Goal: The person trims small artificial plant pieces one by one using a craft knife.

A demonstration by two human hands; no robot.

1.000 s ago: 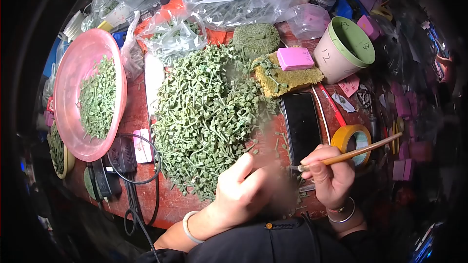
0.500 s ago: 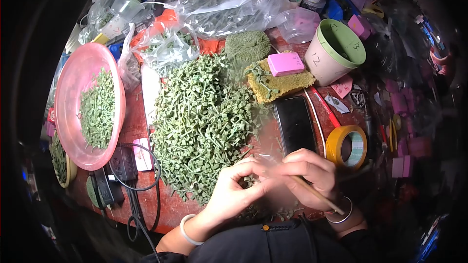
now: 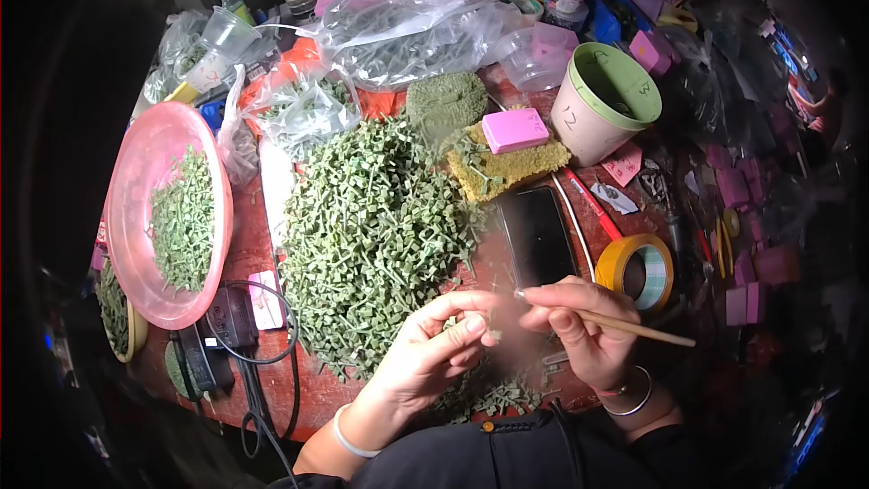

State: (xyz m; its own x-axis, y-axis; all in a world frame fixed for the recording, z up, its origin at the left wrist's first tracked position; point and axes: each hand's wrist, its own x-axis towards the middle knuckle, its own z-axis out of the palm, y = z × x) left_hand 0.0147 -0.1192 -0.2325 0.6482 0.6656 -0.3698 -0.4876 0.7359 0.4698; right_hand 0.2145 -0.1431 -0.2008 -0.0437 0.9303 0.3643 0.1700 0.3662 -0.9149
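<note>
My left hand [image 3: 425, 349] is closed at the front edge of a heap of small green cut pieces [image 3: 376, 235]. At its fingertips a small pale-green piece [image 3: 493, 333] shows, partly blurred. A thin wooden stick [image 3: 647, 332] lies across my right hand [image 3: 584, 326], gripped between thumb and fingers, with its bare end pointing right. The stick's other end is hidden or blurred near the fingertips. A narrow gap separates the two hands. More loose green pieces [image 3: 507, 396] lie on the red table [image 3: 317, 398] below them.
At left a pink basin [image 3: 127, 208] holds more green pieces, beside black adapters and cables [image 3: 249, 380]. Past my right hand are a black phone [image 3: 540, 240], a tape roll [image 3: 625, 276] and a red pen [image 3: 595, 204]. A yellow sponge [image 3: 534, 163], a cup [image 3: 584, 118] and plastic bags [image 3: 416, 27] stand behind.
My hands have come apart. The right hand has turned, and the stick in it now points more to the right and less downward. The whole view has shifted slightly.
</note>
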